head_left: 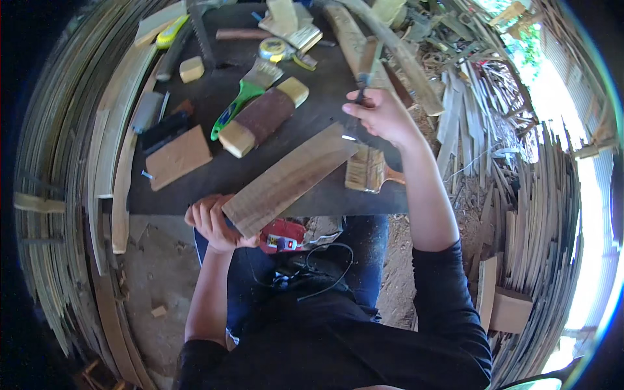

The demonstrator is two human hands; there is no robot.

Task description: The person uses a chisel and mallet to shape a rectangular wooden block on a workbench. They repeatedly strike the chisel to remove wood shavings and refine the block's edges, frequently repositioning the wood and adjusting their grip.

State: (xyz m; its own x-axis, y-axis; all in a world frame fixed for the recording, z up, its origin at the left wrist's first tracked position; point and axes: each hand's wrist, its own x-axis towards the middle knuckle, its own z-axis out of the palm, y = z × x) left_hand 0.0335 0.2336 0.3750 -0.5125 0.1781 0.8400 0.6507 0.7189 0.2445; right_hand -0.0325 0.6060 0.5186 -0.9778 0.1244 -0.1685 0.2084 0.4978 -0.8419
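On the dark surface (221, 179) lie a green-handled brush (242, 97), a two-tone wooden block (263, 117), a flat square board (179, 156), a tape measure (273, 49) and a wide paintbrush (367, 170). Wood offcuts (468, 110) are heaped at the right. A red power tool (283, 235) sits below the surface edge.
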